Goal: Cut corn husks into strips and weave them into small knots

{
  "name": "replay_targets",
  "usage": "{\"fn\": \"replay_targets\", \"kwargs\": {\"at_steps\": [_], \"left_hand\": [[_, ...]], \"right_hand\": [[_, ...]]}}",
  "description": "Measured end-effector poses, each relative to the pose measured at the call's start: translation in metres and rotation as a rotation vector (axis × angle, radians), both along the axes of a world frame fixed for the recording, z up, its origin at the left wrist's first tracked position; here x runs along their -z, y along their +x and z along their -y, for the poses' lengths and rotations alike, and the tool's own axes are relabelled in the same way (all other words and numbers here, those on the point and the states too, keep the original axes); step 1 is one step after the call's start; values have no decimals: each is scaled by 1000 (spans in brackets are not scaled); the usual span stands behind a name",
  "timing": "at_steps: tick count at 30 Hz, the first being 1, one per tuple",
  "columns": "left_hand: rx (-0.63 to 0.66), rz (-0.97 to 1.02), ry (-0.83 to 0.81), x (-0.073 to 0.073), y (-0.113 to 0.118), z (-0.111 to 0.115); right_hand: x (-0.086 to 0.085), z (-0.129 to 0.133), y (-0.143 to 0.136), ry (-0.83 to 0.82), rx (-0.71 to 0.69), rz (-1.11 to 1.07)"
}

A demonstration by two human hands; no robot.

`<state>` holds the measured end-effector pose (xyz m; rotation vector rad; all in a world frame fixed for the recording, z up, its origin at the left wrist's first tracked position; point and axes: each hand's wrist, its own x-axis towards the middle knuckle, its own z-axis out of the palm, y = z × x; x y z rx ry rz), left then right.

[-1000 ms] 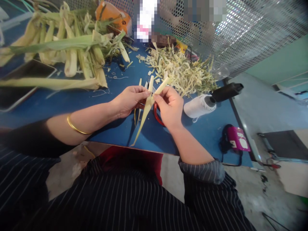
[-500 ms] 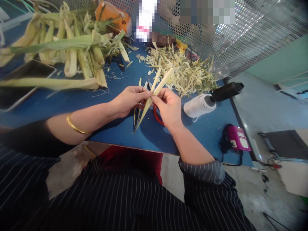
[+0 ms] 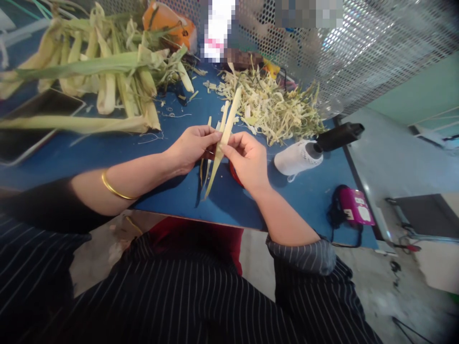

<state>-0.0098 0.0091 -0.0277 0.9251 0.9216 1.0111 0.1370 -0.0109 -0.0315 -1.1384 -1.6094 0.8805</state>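
My left hand [image 3: 195, 147] is closed, thumb and fingers pinching pale corn husk strips near the middle of the blue table. On the other side my right hand [image 3: 249, 160] pinches the same husk strip [image 3: 233, 111], a long yellowish piece whose tip points away from me. Its narrow tail hangs down toward the table's front edge. A thinner strip stands beside it, against my left fingertips. Beneath the hands, partly hidden, lies something with a red loop handle [image 3: 234, 174], perhaps scissors. Thin husk slivers also lie under my left fingers.
Corn husks [image 3: 105, 88] are heaped at the back left, near a dark tablet-like device [image 3: 39, 114]. Shredded husk [image 3: 279, 107] is piled behind my right hand. A white thread cone [image 3: 297, 157] with a black top lies right, beyond it a magenta box [image 3: 358, 205] with a cable.
The wide husk strip has turned more upright, its top swinging left. My right hand has shifted slightly left, and both hands still pinch the strips.
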Motion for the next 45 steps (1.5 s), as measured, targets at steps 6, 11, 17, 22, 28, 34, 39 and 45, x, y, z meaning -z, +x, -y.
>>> {"fn": "replay_targets", "kwargs": {"at_steps": [6,11,17,22,28,34,39,45], "left_hand": [[109,-6,32,3,-3,0],[117,9,-15,1,-2,2],[47,-6,-28,1,-1,-1],[14,-23,8,1,-1,-2],[77,-25,17,1,-1,-1],[43,-49,15,2,-1,-1],[-40,-68,-7,3,-2,-7],[-165,-89,-9,4,-6,-16]], "right_hand": [[6,-6,3,-35,38,-76],[2,-4,3,39,74,-6],[-6,5,2,182,86,58],[-2,2,0,131,36,110],[3,-3,2,99,41,115],[1,2,3,276,60,156],[-5,15,5,454,17,106],[-21,29,8,729,101,-108]]}}
